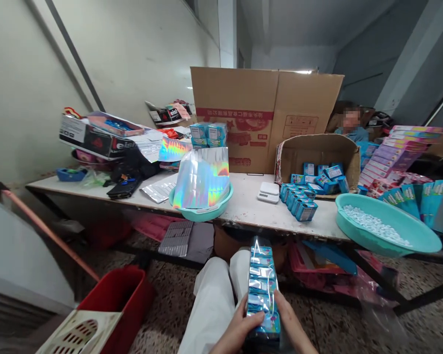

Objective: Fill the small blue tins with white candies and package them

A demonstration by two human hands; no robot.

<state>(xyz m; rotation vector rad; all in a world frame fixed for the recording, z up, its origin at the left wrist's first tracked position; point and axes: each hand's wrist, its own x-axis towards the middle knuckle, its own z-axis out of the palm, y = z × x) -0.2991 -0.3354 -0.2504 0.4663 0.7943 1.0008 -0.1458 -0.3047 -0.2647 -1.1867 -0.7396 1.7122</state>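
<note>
A clear plastic sleeve with a row of small blue boxes (pixel 262 286) inside is held over my lap. My left hand (pixel 239 324) grips its near left side, the thumb lying across the front. Along the right edge, my right hand (pixel 288 314) presses against the pack, most of its fingers hidden behind it. On the table beyond stand rows of similar small blue boxes (pixel 299 201), in front of an open carton (pixel 317 147) that holds more of them loose. A small white scale (pixel 268 192) sits left of those rows.
A turquoise basin (pixel 203 214) carries shiny holographic sheets (pixel 201 177). Another turquoise basin (pixel 343 221) at the right holds small white pieces. A large cardboard box (pixel 236 93) stands behind. A red bin (pixel 129 295) is on the floor at left. A person (pixel 350 125) sits in the background.
</note>
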